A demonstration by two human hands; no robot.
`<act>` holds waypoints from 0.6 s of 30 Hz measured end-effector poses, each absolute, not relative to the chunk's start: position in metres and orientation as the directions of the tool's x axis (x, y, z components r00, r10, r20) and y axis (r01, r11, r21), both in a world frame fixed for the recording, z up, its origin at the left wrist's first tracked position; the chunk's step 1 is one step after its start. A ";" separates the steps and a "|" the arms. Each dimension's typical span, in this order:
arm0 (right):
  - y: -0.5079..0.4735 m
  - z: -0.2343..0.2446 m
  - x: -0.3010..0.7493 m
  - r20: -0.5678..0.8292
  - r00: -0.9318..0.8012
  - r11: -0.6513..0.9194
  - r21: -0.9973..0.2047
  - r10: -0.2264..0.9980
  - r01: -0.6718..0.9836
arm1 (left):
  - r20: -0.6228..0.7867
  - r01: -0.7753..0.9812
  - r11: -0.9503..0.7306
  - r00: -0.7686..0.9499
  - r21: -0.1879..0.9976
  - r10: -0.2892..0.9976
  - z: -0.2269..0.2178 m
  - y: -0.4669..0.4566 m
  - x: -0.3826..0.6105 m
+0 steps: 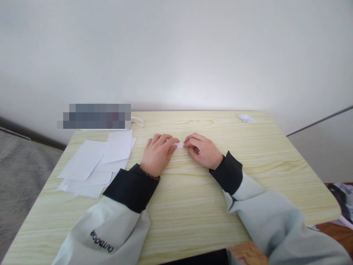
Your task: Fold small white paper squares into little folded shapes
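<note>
A small piece of white paper (179, 145), which looks folded, is pinched between my two hands over the middle of the table. My left hand (158, 152) holds its left end between thumb and fingers; a dark beaded bracelet circles that wrist. At the paper's right end, the thumb and fingertips of my right hand (203, 150) close on it. The fingers cover both ends, so only the middle of the paper shows. Left of my left hand lies a loose, overlapping pile of white paper sheets (82, 160).
The light wood-grain table (187, 206) meets a white wall (176, 55) at its back edge. A small folded white paper piece (246, 118) lies at the back right. At the back left, a pixelated object sits beside a pale loop (138, 121).
</note>
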State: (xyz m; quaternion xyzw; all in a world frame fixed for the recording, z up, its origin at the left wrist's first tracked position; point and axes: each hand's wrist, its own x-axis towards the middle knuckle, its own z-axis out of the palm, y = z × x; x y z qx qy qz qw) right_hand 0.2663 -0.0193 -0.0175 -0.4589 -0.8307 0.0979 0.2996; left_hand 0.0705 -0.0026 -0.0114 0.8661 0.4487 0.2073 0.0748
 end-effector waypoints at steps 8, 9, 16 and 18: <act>-0.018 -0.023 0.265 0.392 -0.354 0.521 -0.511 0.849 0.684 | 0.411 0.578 -0.740 0.615 0.345 0.672 -0.019 0.009 0.063; -0.018 -0.023 0.265 0.395 -0.354 0.523 -0.512 0.848 0.681 | 0.430 0.572 -0.747 0.612 0.338 0.663 -0.019 0.009 0.063; -0.021 -0.020 0.263 0.438 -0.408 0.587 -0.440 0.801 0.679 | 0.518 0.553 -0.804 0.633 0.218 0.576 -0.015 0.006 0.065; -0.022 -0.018 0.262 0.476 -0.401 0.602 -0.416 0.783 0.681 | 0.546 0.531 -0.824 0.638 0.199 0.543 -0.013 0.006 0.066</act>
